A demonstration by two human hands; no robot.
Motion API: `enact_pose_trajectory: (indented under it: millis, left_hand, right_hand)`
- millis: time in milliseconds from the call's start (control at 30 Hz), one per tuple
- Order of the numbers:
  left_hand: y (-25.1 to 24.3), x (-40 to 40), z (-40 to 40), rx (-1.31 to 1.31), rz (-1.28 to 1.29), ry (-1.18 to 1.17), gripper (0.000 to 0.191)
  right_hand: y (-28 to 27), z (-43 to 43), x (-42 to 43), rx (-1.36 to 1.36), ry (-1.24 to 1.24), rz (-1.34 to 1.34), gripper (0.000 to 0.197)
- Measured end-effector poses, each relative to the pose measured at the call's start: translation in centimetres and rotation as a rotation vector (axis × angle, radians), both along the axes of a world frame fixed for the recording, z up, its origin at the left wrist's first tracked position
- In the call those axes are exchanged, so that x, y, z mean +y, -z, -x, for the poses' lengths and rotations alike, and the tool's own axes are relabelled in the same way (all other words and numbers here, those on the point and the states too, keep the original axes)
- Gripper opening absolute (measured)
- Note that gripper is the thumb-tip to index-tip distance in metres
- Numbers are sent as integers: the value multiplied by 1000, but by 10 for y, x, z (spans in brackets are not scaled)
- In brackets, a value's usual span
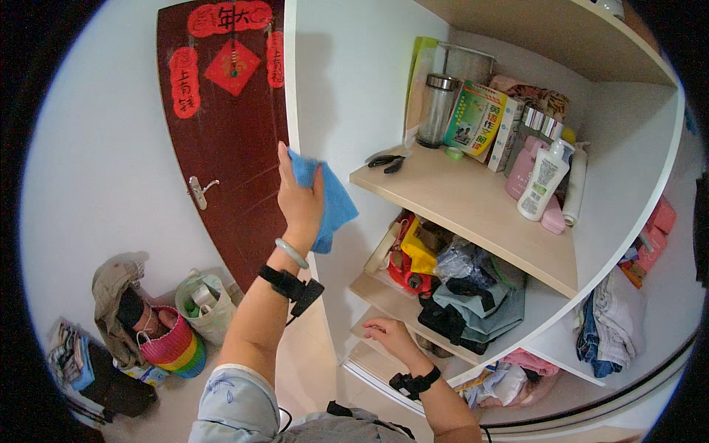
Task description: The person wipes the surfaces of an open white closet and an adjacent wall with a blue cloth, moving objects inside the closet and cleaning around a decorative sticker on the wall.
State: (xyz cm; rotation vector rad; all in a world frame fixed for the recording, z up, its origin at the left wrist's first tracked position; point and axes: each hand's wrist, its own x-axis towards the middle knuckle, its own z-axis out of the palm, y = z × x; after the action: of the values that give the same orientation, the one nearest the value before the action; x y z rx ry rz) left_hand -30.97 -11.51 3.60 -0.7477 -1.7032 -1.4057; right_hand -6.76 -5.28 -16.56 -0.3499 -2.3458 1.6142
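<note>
My left hand [301, 194] is raised and holds a blue cloth [333, 199] at the front edge of the white side panel [354, 111] of a cabinet. Part of the cloth hangs below the fingers, spread over the panel. A pale bangle [292, 253] and a black strap circle that wrist. Lower down, my right hand [390, 336] holds nothing, its fingers loosely bent and partly apart. It hovers in front of the lower shelves [382, 288], and I cannot tell whether it touches one. Another black strap [414, 383] is on the right wrist.
On the upper shelf [443, 180] stand a glass jar [439, 111], books [475, 119], a white pump bottle [545, 180] and a pink bottle [523, 171]. Bags and clothing [476, 299] fill the shelf below. Left are a dark red door [232, 138] and a rainbow basket [177, 346].
</note>
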Motion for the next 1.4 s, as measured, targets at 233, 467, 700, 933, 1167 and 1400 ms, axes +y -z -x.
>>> enact_pose_trajectory:
  millis: [233, 467, 700, 933, 1167, 1400]
  left_hand:
    - [72, -7, -7, 20, 116, 40, 75]
    - [93, -10, -18, 18, 322, 33, 74]
    - [37, -5, -10, 224, 251, -47, 77]
    - [-37, -4, -7, 319, 140, -42, 79]
    - [14, -7, -9, 285, 248, -113, 75]
    - [61, -12, -13, 57, 295, 12, 86]
  right_hand:
    - [2, -5, -8, -13, -29, 29, 21]
    - [-6, -8, -10, -38, -23, -70, 20]
    - [-20, -4, -11, -55, -20, -112, 20]
    - [-13, 7, -8, -18, -33, -83, 21]
    - [-6, 21, -15, -23, -61, -148, 21]
    - [-13, 18, -14, -115, -90, -148, 21]
